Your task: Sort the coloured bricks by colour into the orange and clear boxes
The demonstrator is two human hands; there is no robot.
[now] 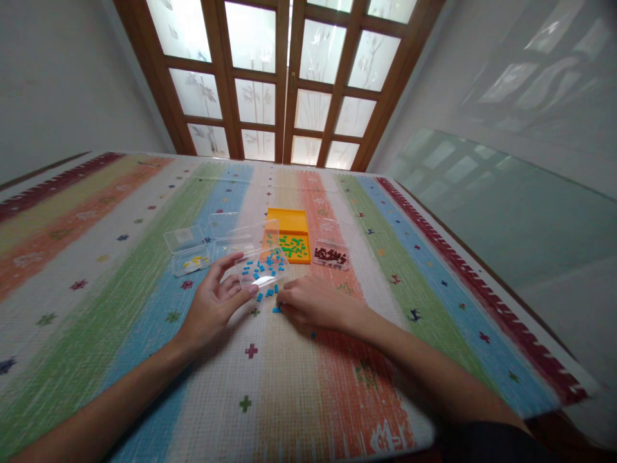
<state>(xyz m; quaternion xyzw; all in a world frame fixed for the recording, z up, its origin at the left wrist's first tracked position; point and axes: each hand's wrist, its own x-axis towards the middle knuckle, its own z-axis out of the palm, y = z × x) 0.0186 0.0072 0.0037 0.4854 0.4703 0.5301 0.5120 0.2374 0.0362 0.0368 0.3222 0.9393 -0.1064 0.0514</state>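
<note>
My left hand [220, 297] grips a clear plastic box [263, 281] by its left side, thumb along the near edge. Small blue pieces [263, 265], like tiny building bricks, lie scattered inside the tilted box. Just in front of it, several loose blue pieces [270, 292] rest on the striped tablecloth [294, 360]. My right hand [308, 301] is low over the cloth beside these, its fingers curled together at the loose pieces. Whatever the right fingertips pinch, if anything, is hidden.
Behind my hands stands an open yellow box [288, 220] with green pieces [294, 247]. To its right is a clear box with dark red pieces [330, 255]. On the left, an open clear box [186, 239] has yellow pieces [195, 262]; another clear box [231, 228] stands between.
</note>
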